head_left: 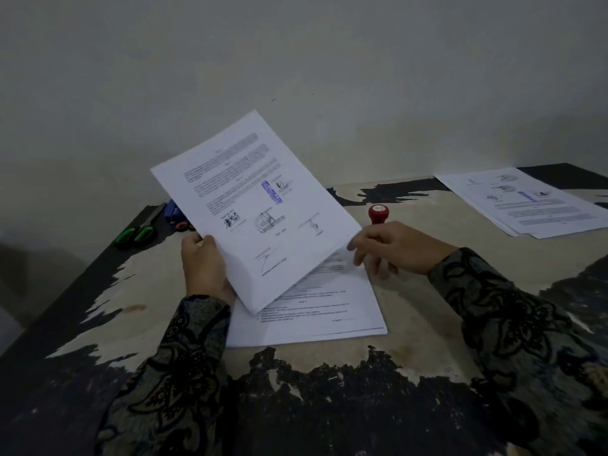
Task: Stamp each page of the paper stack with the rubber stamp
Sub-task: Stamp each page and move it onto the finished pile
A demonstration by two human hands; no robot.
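Observation:
My left hand (203, 268) grips a printed white page (256, 205) by its lower left edge and holds it tilted up above the table. That page carries a blue stamp mark near its middle. Under it lies the paper stack (329, 311), flat in front of me. My right hand (391, 246) is curled round the red rubber stamp (378, 212), whose round red top sticks up behind my fingers. The forefinger and thumb reach to the lifted page's right edge. The stamp's lower part is hidden by my hand.
A second pile of stamped pages (529, 202) lies at the far right of the worn table (427, 324). Green-handled scissors (141, 230) and a blue object (174, 210) lie at the far left. A pale wall stands close behind the table.

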